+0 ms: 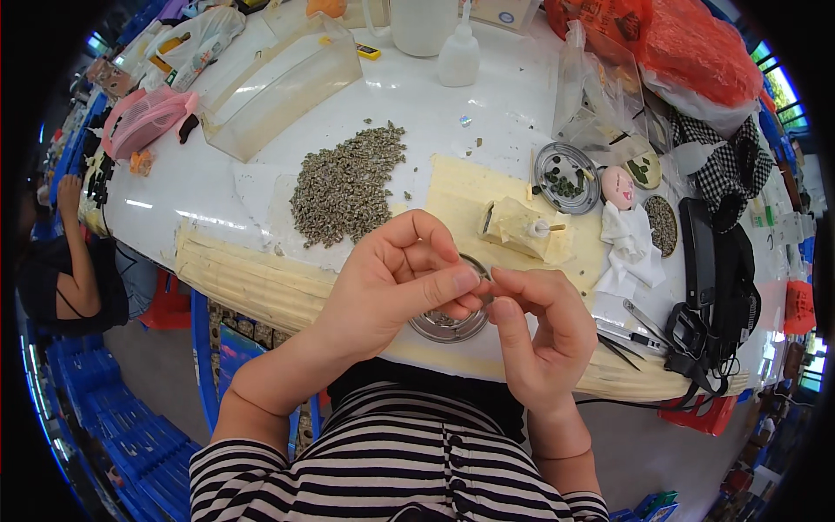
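Note:
My left hand point(391, 283) and my right hand point(548, 326) meet above the table's near edge, thumbs and fingers pinched, fingertips nearly touching. Whatever sits in either pinch is too small to make out. Beneath them, partly hidden by my fingers, lies a round metal dish point(452, 331). Beyond my left hand spreads a pile of small greyish-green metallic pieces point(348, 183). Just past my right hand, a block wrapped in cream tape point(526, 229) with a short white stub rests on a yellowish sheet point(452, 187).
A round dish with dark green bits point(565, 177) stands right of the block, by a crumpled white tissue point(628, 248). Tweezers point(645, 320) and black straps point(713, 296) lie at right. Farther off are a white squeeze bottle point(459, 56) and a transparent tray point(283, 96). Another person point(74, 270) sits at left.

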The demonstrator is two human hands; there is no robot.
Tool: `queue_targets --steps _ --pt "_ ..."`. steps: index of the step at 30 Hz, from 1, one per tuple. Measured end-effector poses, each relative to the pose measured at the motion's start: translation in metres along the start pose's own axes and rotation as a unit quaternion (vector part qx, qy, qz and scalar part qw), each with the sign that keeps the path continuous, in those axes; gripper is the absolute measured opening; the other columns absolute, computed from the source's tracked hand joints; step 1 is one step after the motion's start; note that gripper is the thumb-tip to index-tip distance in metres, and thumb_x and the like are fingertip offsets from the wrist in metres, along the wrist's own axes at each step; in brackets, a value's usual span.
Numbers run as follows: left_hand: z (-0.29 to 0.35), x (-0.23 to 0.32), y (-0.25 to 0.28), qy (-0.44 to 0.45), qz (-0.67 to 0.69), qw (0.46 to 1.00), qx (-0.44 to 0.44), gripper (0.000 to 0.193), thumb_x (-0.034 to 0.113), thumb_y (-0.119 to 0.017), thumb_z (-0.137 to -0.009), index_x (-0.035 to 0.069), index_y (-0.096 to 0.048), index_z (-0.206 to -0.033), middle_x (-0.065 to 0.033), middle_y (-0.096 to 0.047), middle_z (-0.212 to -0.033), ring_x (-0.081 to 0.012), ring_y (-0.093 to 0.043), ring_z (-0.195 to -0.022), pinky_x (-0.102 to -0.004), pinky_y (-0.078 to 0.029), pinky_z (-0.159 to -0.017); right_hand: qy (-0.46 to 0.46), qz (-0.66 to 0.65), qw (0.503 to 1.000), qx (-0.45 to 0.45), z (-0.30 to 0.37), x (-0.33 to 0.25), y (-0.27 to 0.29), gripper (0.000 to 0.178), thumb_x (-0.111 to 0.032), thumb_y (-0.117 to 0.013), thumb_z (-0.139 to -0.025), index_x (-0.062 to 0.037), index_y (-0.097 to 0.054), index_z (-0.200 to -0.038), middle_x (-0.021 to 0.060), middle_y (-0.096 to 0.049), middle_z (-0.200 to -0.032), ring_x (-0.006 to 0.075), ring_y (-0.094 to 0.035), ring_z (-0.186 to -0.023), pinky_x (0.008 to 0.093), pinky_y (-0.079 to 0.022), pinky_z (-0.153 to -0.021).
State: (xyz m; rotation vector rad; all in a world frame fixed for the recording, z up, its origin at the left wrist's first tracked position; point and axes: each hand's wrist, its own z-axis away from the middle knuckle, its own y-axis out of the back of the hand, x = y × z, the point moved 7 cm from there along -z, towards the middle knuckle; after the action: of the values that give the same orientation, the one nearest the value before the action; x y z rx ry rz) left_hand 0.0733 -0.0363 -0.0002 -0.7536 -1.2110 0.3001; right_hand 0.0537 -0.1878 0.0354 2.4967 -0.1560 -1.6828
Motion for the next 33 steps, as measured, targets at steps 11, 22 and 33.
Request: queue_targets --steps 11,22,33 --pt "0.011 0.013 -0.011 -0.078 -0.208 0.975 -0.007 0.017 -0.009 -0.066 -0.087 -0.005 -0.06 -0.103 -0.0156 -0.07 -0.093 -0.0164 -0.069 -0.086 -0.0271 -0.057 -0.079 0.112 0.09 0.99 -0.009 -0.002 -0.015 0.001 0.023 0.007 -0.077 -0.073 -0.0019 -0.071 -0.094 0.0097 -0.068 -0.086 0.0177 -0.065 -0.072 0.0253 -0.052 -0.062" --pt "0.015 0.032 -0.019 -0.235 -0.444 0.863 -0.053 0.021 -0.004 -0.075 -0.078 -0.002 -0.073 -0.099 -0.0122 -0.072 -0.092 -0.0169 -0.069 -0.079 -0.0254 -0.055 -0.068 0.106 0.097 0.989 -0.016 -0.002 -0.016 0.001 0.018 0.003 -0.075 -0.078 0.0 -0.071 -0.096 0.0095 -0.066 -0.087 0.0174 -0.065 -0.073 0.0256 -0.052 -0.065" --pt "0.022 0.032 -0.029 -0.335 -0.494 0.8 -0.056 0.026 -0.006 -0.077 -0.074 0.002 -0.074 -0.099 -0.0105 -0.07 -0.089 -0.0198 -0.069 -0.079 -0.0271 -0.055 -0.067 -0.204 -0.218 0.948 -0.11 0.008 0.02 -0.009 0.009 -0.005 -0.061 -0.096 0.0035 -0.062 -0.099 0.0042 -0.063 -0.084 0.0088 -0.061 -0.074 0.0224 -0.051 -0.069"
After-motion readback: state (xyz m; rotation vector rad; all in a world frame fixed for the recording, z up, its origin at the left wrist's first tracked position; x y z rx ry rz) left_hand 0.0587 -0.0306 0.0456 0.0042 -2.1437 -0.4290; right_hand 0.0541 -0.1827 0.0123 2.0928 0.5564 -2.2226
